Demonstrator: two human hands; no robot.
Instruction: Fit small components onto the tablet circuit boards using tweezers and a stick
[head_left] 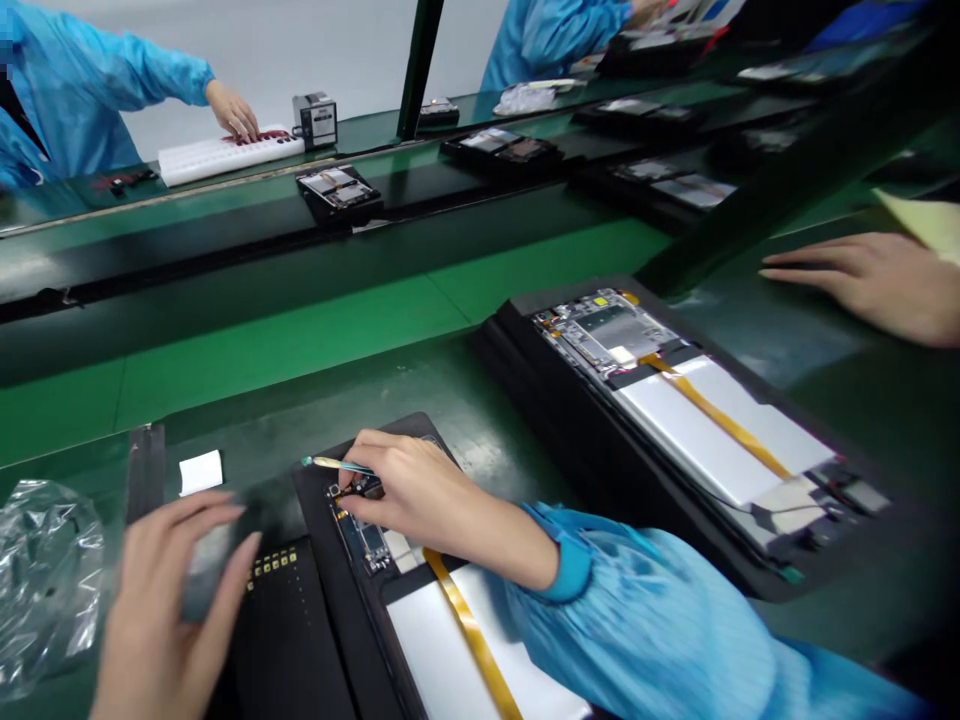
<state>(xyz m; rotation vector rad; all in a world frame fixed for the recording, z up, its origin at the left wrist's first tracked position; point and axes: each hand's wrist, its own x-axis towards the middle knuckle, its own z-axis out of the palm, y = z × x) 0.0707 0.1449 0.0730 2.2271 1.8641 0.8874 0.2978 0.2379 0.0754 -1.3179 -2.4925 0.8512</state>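
Note:
My right hand [409, 495] is closed over the upper part of an opened tablet [427, 640]. A thin, pale strip with a green tip [330, 463] sticks out to the left from between its fingers. Small dark parts at the thumb and fingertips are partly hidden. The tablet shows a circuit board, white battery packs and an orange ribbon cable [469, 625]. To its left, my left hand [169, 590] is held with thumb and fingers apart and nothing between them. It is nearest a black panel [289, 640] with rows of gold contacts.
A second opened tablet [720, 430] lies in a black holder on the right. Clear plastic film [49, 580] and a white paper piece [201, 472] are at the left. Another person's hand [885, 280] rests at right. Tablets [341, 188] sit on the line beyond, where co-workers in blue work.

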